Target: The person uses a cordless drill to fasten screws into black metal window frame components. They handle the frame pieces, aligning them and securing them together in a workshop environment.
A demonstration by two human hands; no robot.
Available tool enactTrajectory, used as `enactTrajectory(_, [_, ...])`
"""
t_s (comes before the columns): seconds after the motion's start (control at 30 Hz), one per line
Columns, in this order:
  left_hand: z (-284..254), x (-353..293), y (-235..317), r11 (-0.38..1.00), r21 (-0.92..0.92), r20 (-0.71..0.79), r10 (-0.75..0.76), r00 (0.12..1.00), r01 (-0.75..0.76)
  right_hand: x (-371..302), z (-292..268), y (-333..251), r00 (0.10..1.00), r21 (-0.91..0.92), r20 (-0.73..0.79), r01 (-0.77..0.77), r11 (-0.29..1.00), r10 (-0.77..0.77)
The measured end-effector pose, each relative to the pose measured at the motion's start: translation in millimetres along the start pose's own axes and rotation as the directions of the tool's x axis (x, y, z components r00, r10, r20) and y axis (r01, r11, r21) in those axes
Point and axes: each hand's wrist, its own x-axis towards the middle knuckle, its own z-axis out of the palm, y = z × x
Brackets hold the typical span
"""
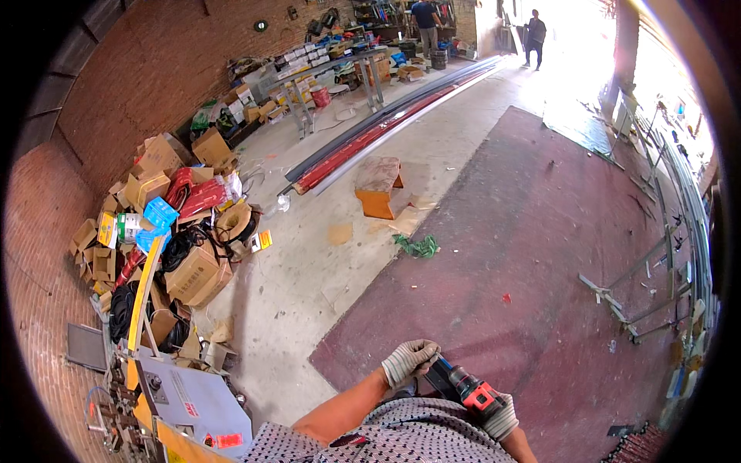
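Observation:
My right hand [502,417], in a pale knitted glove, is wrapped round a red and black cordless drill [480,397] in front of my body. The drill's dark chuck end points up and to the left. My left hand [410,362], gloved in the same way, is closed just left of the chuck. Its fingertips meet at the upper end of a dark, long piece [440,377] lying beside the drill. What exactly the left fingers pinch is too small to make out.
A dark red sheet [494,255] covers much of the floor. Ahead stand an orange stool [377,187] and long bundled profiles [347,156]. Cardboard boxes [197,272] pile up at left, beside a grey machine [197,401]. Metal frames [656,270] line the right. Two people stand far off.

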Motion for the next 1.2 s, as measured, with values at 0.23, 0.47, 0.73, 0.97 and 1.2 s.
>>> enactTrajectory(0.23, [-21, 2, 17, 0.924, 0.378, 0.081, 0.030, 0.996, -0.058, 3, -9, -28, 0.995, -0.019, 0.074, -0.071, 0.997, 0.072])
enactTrajectory(0.47, [-30, 8, 27, 0.880, 0.470, 0.164, -0.008, 0.986, -0.071, 7, -12, -13, 0.849, 0.950, 0.303, -0.307, -0.063, 0.433])
enactTrajectory(0.73, [-40, 17, 22, 0.852, 0.516, 0.227, -0.035, 0.973, -0.090, 9, -10, 0, 0.881, 0.939, 0.229, -0.312, 0.145, 0.413])
enactTrajectory(0.97, [-44, 21, 28, 0.818, 0.573, 0.225, -0.101, 0.969, -0.047, 16, -7, -20, 0.853, 0.917, 0.228, -0.350, 0.192, 0.469])
enactTrajectory(1.2, [-38, 22, 42, 0.776, 0.620, 0.260, -0.062, 0.964, -0.117, 17, -9, -13, 0.863, 0.938, 0.321, -0.346, -0.007, 0.390])
